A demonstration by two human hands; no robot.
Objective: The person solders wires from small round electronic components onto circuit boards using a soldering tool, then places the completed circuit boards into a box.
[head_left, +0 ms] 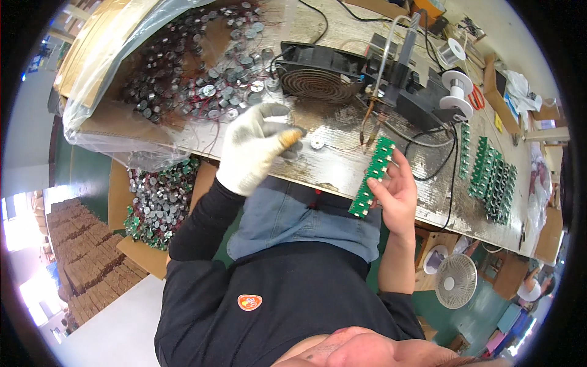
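Note:
My left hand (257, 147), in a white work glove with an orange-stained fingertip, hovers over the bench's near edge. Its fingers are curved and apart, and nothing shows between them. Just right of the fingertips is a small round silver motor (317, 142) with thin wires running right. Between the thumb and fingers of my bare right hand (396, 189) is a green circuit board strip (373, 177), held tilted. A soldering tip (363, 136) points down near the strip's upper end, below a black soldering stand (400, 73).
A plastic-lined carton (92, 110) with many wired motors spills onto the bench at left. A black fan (318, 79) stands behind my hands. Solder spools (457, 96) and rows of green boards (489, 177) sit at right. Below the bench's left end, a box (150, 251) holds finished-looking pieces.

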